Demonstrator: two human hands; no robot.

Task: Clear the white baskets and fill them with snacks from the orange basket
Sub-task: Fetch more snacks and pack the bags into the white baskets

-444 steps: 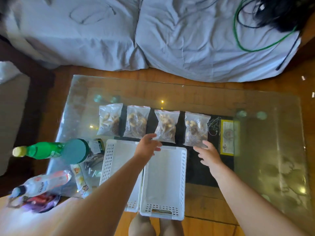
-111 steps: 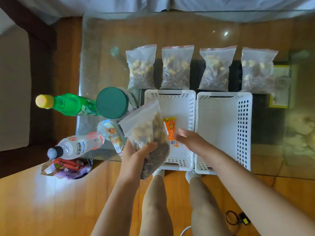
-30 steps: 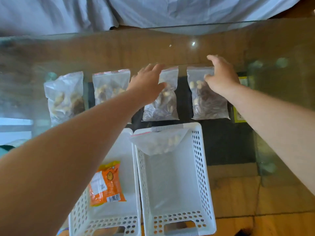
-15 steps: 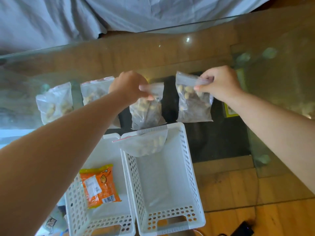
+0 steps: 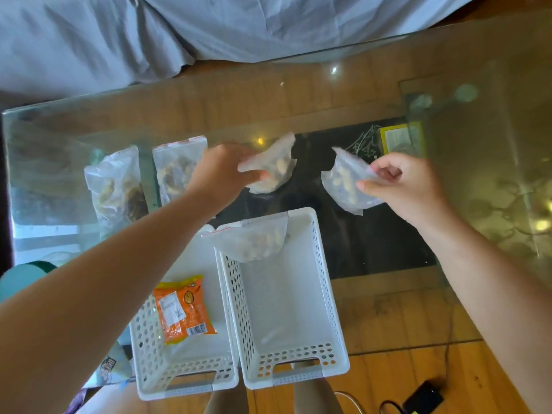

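The left hand (image 5: 222,171) pinches one clear snack bag (image 5: 273,168) and the right hand (image 5: 400,186) pinches another snack bag (image 5: 343,183), both lifted above the glass table (image 5: 448,70). I think it's best to bring them over the right white basket (image 5: 328,294), lower them beside the bag on its far rim (image 5: 254,243), then let go gently.

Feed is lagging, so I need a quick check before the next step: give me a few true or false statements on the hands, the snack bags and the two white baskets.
1. Each hand holds a clear bag: left hand one, right hand another. True.
2. The orange packet lies in the right basket. False: it lies in the left basket.
3. A clear bag hangs over the right basket's far rim. True.
4. No bags remain on the glass table. False: two lie at left.
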